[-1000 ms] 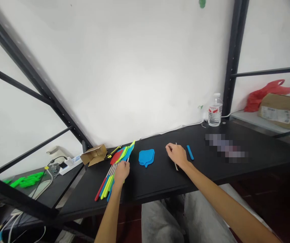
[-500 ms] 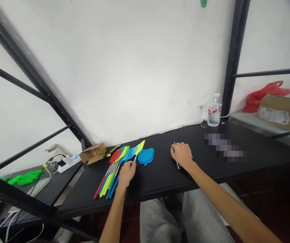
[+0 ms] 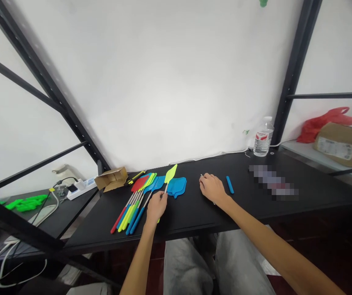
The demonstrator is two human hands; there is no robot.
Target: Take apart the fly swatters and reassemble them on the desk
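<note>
I see the left hand [image 3: 156, 205] closed round the shaft of a yellow-green flyswatter [image 3: 171, 174], at the near left side of the stack of blue flyswatter heads [image 3: 177, 187]. The fanned flyswatters [image 3: 133, 220] lie left of that stack. Right of it, the right hand [image 3: 212, 187] curls over a thin rod [image 3: 201, 175]; whether it grips, I can't tell. Farther right lies a blue handle [image 3: 230, 184].

The left hand [image 3: 157, 206] hides the middle of the yellow swatter [image 3: 171, 173]; its head and some stem show at 1 o'clock, the handle's tip at 6. The right hand [image 3: 213, 188] covers most of a rod [image 3: 202, 175], leaving ends at 10 and 6. At 3 o'clock from that hand, a blurred patch [image 3: 273, 180] cannot be identified. The view's right edge cuts off the carton [image 3: 335, 147].
</note>
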